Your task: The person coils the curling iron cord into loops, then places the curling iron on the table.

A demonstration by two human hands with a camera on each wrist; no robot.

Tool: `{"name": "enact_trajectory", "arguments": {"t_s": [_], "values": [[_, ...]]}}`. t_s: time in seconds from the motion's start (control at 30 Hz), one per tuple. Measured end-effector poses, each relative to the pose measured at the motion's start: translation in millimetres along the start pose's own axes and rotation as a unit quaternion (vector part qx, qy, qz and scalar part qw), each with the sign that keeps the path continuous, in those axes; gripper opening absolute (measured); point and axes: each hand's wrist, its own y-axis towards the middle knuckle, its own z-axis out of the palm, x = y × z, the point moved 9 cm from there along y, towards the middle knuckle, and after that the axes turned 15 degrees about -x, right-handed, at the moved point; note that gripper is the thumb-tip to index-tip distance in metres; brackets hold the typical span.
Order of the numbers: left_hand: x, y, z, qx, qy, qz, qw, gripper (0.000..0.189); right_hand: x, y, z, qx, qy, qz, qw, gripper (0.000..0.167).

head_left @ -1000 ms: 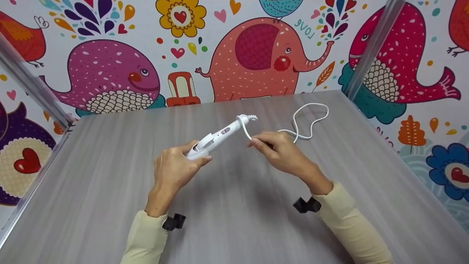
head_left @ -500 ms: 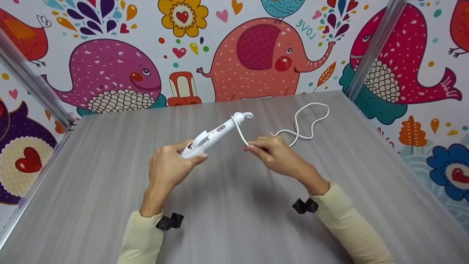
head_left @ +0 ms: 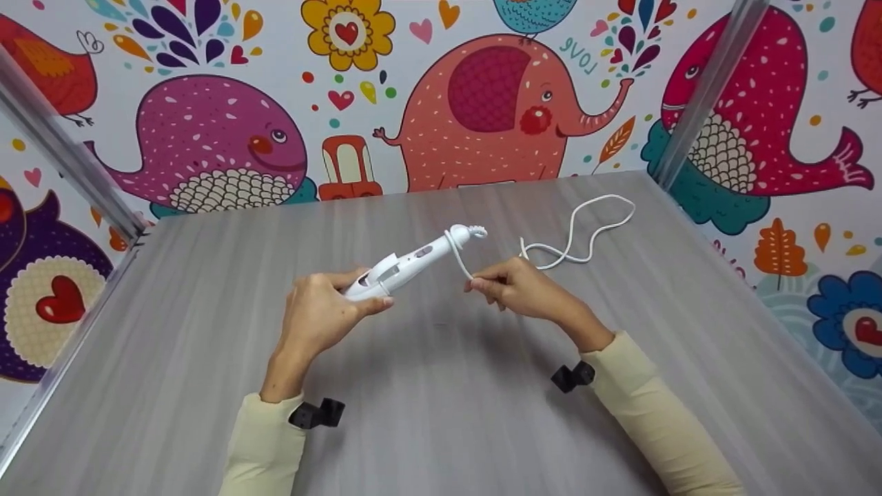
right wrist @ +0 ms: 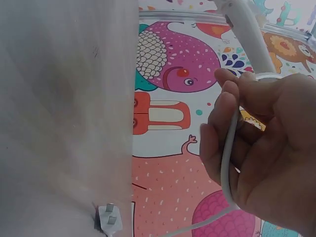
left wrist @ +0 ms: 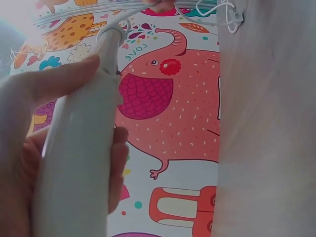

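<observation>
My left hand (head_left: 313, 313) grips a white curling iron (head_left: 420, 258) by its thicker end, thumb laid along it, and holds it up over the table. The handle end, with its small switch, points up to the right. A white cord (head_left: 459, 260) leaves that end through a ribbed sleeve and loops round the handle. My right hand (head_left: 524, 289) pinches the cord a short way from the handle, between thumb and fingertips. In the right wrist view the cord runs down across the palm, and the two-pin plug (right wrist: 109, 219) lies on the table.
The rest of the cord lies in a loose loop on the grey wood-grain table (head_left: 207, 331), towards the back right. Printed panels (head_left: 386, 41) with cartoon animals stand behind the table and at both sides, joined by metal corner posts (head_left: 710, 89).
Both hands have shifted slightly, the right one a little lower and to the right. The curling iron has tipped a little flatter. The loose cord loop has slid slightly right on the table.
</observation>
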Motion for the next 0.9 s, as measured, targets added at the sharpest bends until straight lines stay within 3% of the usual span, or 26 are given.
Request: {"name": "enact_trajectory", "arguments": {"t_s": [0.23,0.43,0.67,0.9], "values": [[-5.8,-1.8,10.1,0.046,-0.029,0.043,0.9976,0.056,-9.3,4.4,-5.3,-0.011,-0.026,-0.019,0.9994,0.019],[-4.2,-5.3,23.4,0.086,-0.064,0.047,0.9932,0.054,-16.0,8.5,-12.3,-0.027,-0.010,-0.020,0.9994,0.020],[-5.7,-10.4,36.0,0.113,-0.068,0.059,0.9895,0.054,-28.7,10.9,-25.7,-0.071,-0.012,-0.019,0.9972,0.016],[-7.8,-15.6,44.1,0.137,-0.074,0.080,0.9846,0.058,-33.9,12.6,-26.6,-0.043,0.001,-0.030,0.9986,0.011]]}}
